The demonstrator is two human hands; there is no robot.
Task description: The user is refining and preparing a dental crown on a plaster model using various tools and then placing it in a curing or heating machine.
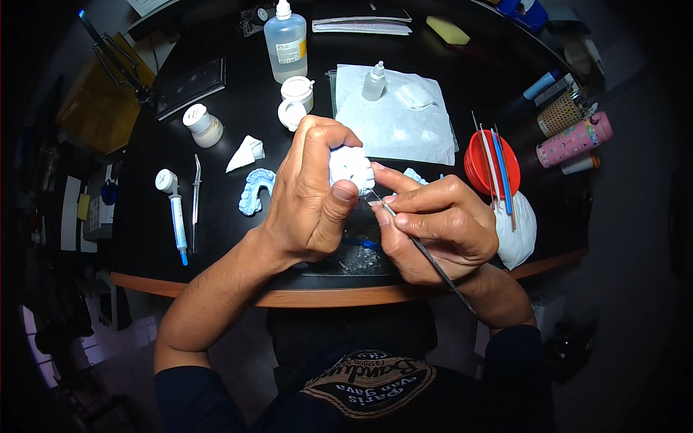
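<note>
My left hand (pixel 303 195) is closed around a white dental cast (pixel 349 170), holding it up over the table's near side with the thumb in front and the fingers curled over the top. In my right hand (pixel 444 224) a slim metal dental carving instrument (pixel 435 263) is pinched like a pen. Its thin tip is at the cast's lower right edge; whether it touches cannot be told. One right fingertip reaches the cast's side. A light blue horseshoe-shaped dental model (pixel 254 192) lies left of my left hand. Another light blue piece (pixel 414 176) is partly hidden behind my right hand.
A syringe (pixel 178 220) and tweezers (pixel 195 195) lie left. Further back stand a jar (pixel 203 126), an opened white tub (pixel 297 89) and a large bottle (pixel 286 47). A dropper bottle (pixel 375 83) sits on white paper (pixel 354 130). At right, a red bowl (pixel 475 162) bears several slim tools.
</note>
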